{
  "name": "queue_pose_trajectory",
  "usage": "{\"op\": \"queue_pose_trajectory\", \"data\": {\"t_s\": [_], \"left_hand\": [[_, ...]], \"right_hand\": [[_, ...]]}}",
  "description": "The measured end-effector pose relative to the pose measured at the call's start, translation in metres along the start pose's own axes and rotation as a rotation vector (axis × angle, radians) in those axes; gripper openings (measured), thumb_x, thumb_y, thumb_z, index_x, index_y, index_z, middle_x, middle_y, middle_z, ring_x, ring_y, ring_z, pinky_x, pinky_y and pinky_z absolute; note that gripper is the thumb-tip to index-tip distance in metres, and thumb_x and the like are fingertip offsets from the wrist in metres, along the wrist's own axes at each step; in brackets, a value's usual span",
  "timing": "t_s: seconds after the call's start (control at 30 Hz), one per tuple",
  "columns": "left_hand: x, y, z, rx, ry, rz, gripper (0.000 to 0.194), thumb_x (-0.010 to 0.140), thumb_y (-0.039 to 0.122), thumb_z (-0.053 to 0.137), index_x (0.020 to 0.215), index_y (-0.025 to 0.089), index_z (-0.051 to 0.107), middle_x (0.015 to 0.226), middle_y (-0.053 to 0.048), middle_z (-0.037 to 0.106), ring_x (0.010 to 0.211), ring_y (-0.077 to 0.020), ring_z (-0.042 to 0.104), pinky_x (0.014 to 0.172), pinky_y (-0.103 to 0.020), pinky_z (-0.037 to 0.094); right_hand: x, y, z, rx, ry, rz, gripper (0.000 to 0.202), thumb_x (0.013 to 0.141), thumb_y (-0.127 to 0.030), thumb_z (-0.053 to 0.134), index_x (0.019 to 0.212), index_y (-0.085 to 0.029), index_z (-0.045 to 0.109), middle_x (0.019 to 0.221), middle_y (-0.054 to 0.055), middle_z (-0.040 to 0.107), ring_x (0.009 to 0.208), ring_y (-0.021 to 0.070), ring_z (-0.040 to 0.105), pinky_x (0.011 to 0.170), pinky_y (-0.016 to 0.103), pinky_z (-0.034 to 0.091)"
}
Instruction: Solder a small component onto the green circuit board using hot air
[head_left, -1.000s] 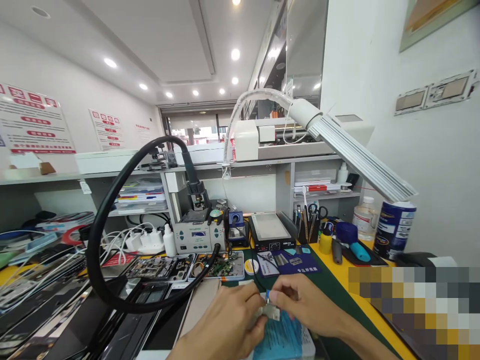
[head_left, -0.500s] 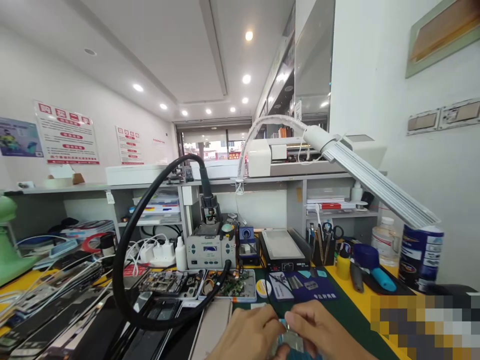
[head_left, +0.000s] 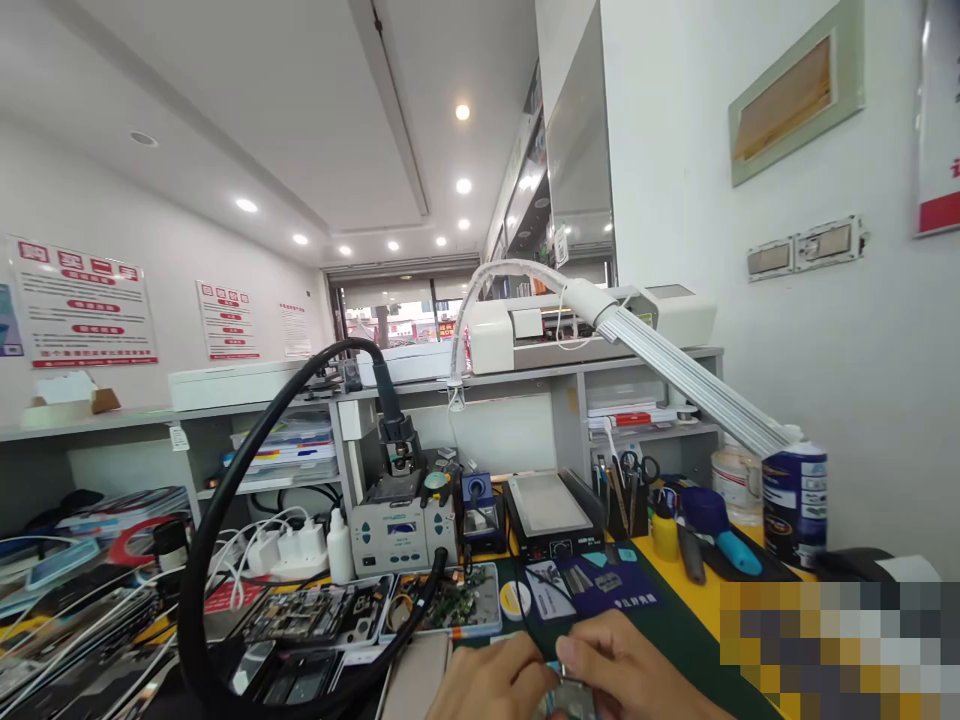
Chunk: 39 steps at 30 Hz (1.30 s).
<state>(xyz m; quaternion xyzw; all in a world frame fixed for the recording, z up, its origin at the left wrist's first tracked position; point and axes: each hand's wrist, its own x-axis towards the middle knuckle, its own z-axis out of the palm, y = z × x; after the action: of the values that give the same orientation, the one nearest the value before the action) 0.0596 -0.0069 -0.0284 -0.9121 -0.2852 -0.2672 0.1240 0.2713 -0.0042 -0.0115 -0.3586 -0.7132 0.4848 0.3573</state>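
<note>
At the bottom centre, a small pale, shiny object [head_left: 576,698] sits between my two hands, partly cut off by the frame edge. My left hand [head_left: 495,680] is closed on its left side, fingers bent inward. From the right, my right hand [head_left: 619,662] pinches the same object, thumb near its top. The fingers cover much of it, so I cannot make out what it is. Beneath and behind my hands lies a dark green mat [head_left: 697,640].
A thick black hose [head_left: 196,560] loops across the left beside a grey rework station [head_left: 401,530]. Trays of circuit boards [head_left: 472,600], a heating plate [head_left: 551,505], a purple mat [head_left: 607,585], a yellow bottle [head_left: 664,535] and a lamp [head_left: 682,375] stand beyond my hands.
The view has turned right and tilted up slightly, so the bench appears shifted left and lower. Both hands stay on the object, now lower in the picture.
</note>
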Motion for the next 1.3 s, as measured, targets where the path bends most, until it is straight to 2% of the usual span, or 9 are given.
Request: {"op": "queue_pose_trajectory", "data": {"t_s": [0.2,0.33,0.43,0.57,0.73,0.87,1.07,1.23,1.3], "left_hand": [[0.001,0.012,-0.016,-0.067,-0.04,-0.045,0.018,0.078,0.022,0.067,0.096,0.024,0.066,0.088,-0.002,0.073,0.073,-0.0208,0.072,0.054,-0.027,0.048],[0.003,0.018,-0.029,-0.106,-0.065,-0.087,0.022,0.075,0.018,0.068,0.096,0.024,0.068,0.091,0.0,0.073,0.073,-0.0192,0.072,0.056,-0.027,0.048],[0.004,0.018,-0.039,-0.129,-0.097,-0.135,0.022,0.082,0.02,0.065,0.102,0.028,0.067,0.095,0.002,0.073,0.076,-0.0182,0.073,0.061,-0.026,0.051],[0.004,-0.002,-0.056,-0.131,-0.055,-0.292,0.031,0.098,0.023,0.046,0.127,0.027,0.057,0.111,-0.004,0.071,0.087,-0.0193,0.072,0.073,-0.029,0.054],[0.0,-0.037,-0.074,-0.133,-0.024,-0.453,0.029,0.102,0.033,0.043,0.124,0.024,0.059,0.101,-0.003,0.069,0.065,-0.0147,0.063,0.063,-0.028,0.049],[-0.003,-0.049,-0.069,-0.15,-0.084,-0.457,0.027,0.101,0.032,0.044,0.115,0.023,0.065,0.099,-0.003,0.069,0.065,-0.0146,0.062,0.065,-0.029,0.048],[-0.008,-0.065,-0.05,-0.144,-0.118,-0.443,0.028,0.1,0.029,0.044,0.115,0.024,0.067,0.107,-0.003,0.07,0.074,-0.0175,0.066,0.07,-0.031,0.048],[-0.014,-0.088,-0.047,-0.125,-0.05,-0.48,0.028,0.101,0.032,0.042,0.11,0.024,0.068,0.097,-0.002,0.071,0.071,-0.0172,0.065,0.067,-0.03,0.047],[-0.019,-0.096,-0.044,-0.116,-0.003,-0.502,0.03,0.102,0.034,0.041,0.109,0.023,0.068,0.092,-0.002,0.07,0.068,-0.0163,0.063,0.066,-0.03,0.047]], "right_hand": [[-0.004,-0.009,0.0,-0.017,0.015,-0.003,0.061,0.086,-0.071,0.061,0.055,-0.02,0.046,0.043,-0.006,0.039,0.043,0.0105,0.041,0.045,0.024,0.025],[-0.006,-0.013,-0.007,0.009,-0.012,0.005,0.051,0.086,-0.065,0.066,0.078,-0.015,0.068,0.052,-0.005,0.05,0.046,0.0108,0.047,0.048,0.023,0.034],[-0.006,-0.011,-0.015,0.03,-0.021,0.044,0.046,0.083,-0.06,0.073,0.083,-0.014,0.072,0.058,-0.002,0.06,0.046,0.0101,0.05,0.046,0.022,0.035],[-0.002,-0.007,-0.028,0.049,0.074,0.131,0.039,0.085,-0.054,0.071,0.086,-0.015,0.069,0.062,0.0,0.068,0.043,0.0086,0.05,0.041,0.02,0.031],[0.0,-0.006,-0.037,0.021,0.107,0.217,0.038,0.086,-0.052,0.07,0.088,-0.015,0.066,0.076,0.007,0.076,0.045,0.0083,0.052,0.04,0.019,0.03],[0.001,-0.005,-0.028,-0.057,0.019,0.228,0.034,0.085,-0.049,0.07,0.091,-0.016,0.067,0.067,0.002,0.072,0.043,0.0106,0.052,0.04,0.022,0.031],[-0.003,-0.006,-0.025,-0.306,0.085,0.11,0.029,0.091,-0.042,0.066,0.08,-0.017,0.073,0.068,0.002,0.065,0.065,0.0166,0.054,0.057,0.027,0.036],[-0.006,-0.009,-0.035,-0.35,-0.022,0.115,0.028,0.089,-0.036,0.07,0.111,-0.02,0.075,0.086,0.003,0.068,0.067,0.0159,0.053,0.058,0.026,0.037],[-0.006,-0.009,-0.036,-0.338,-0.062,0.136,0.027,0.087,-0.034,0.072,0.11,-0.019,0.075,0.082,0.001,0.064,0.066,0.0149,0.051,0.057,0.025,0.037]]}}
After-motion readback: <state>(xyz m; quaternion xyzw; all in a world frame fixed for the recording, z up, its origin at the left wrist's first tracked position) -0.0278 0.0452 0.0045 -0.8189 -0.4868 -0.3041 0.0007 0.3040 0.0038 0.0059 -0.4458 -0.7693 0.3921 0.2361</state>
